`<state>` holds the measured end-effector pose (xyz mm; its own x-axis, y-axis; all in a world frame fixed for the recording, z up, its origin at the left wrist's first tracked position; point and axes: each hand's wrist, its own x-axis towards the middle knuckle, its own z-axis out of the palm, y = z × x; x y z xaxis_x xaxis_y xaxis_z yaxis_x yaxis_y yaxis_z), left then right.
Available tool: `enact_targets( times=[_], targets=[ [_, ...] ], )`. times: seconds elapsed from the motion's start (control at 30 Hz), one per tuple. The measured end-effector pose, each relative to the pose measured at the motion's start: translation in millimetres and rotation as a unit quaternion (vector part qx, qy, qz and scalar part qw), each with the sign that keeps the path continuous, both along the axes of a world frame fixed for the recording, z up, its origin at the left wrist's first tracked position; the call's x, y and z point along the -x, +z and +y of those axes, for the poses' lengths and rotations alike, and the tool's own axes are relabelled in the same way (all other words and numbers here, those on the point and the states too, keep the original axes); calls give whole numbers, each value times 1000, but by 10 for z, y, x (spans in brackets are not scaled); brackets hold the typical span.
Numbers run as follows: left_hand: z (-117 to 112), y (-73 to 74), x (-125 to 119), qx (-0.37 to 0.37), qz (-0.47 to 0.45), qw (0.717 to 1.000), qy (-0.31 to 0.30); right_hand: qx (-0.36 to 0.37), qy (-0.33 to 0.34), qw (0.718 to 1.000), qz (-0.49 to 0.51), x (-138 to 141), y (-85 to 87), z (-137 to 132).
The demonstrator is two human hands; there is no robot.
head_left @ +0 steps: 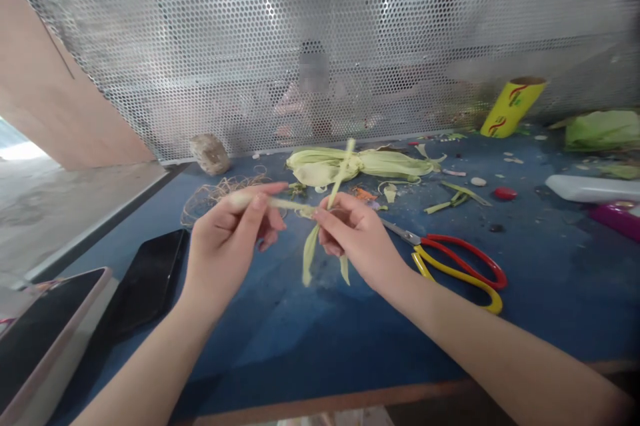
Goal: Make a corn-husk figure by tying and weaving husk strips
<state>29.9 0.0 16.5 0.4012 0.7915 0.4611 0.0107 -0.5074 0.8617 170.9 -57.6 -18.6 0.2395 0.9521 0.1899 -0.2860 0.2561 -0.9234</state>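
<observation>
Between my hands, above the blue table, are pale green corn husk strips [310, 254] that cross and hang down in narrow ends. My left hand [235, 229] pinches the end of one strip between thumb and forefinger, its other fingers loosely curled. With thumb and bent fingers my right hand [357, 229] grips the spot where the strips meet; one end sticks up above it and two dangle below. My fingertips hide the crossing itself. Just beyond lies a bundle of corn husks [325, 166]. Scissors [450, 256] with red and yellow handles rest beside my right wrist.
On the left lie a black phone [155, 273], a second device [45, 339] and tangled twine [220, 196]. A stone-like lump [210, 154] sits behind them. A yellow tube [513, 107] stands tilted at the back right, near a white-and-purple tool [590, 189]. Perforated metal mesh [250, 46] closes the back.
</observation>
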Motion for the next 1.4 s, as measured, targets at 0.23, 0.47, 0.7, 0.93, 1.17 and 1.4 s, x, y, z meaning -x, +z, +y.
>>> enact_targets(
  times=[0.23,0.47,0.7,0.93,1.17,1.4],
  targets=[
    [29,-135,-19,-80,223,972,11,-31,58,994,87,-33,-7,41],
    [-3,-30,7,-138,301,944,-4,6,74,997,20,-13,37,-8],
    [-34,-27,10,-245,299,922,31,-3,23,1000,13,-14,-5,17],
    [-92,2,64,-203,295,933,35,-20,13,999,42,-24,-10,50],
    [-137,-65,-74,137,120,977,-113,-6,65,996,-55,28,-5,-24],
    [-162,-147,-153,154,46,987,11,-14,2,995,-95,123,26,-82]
  ],
)
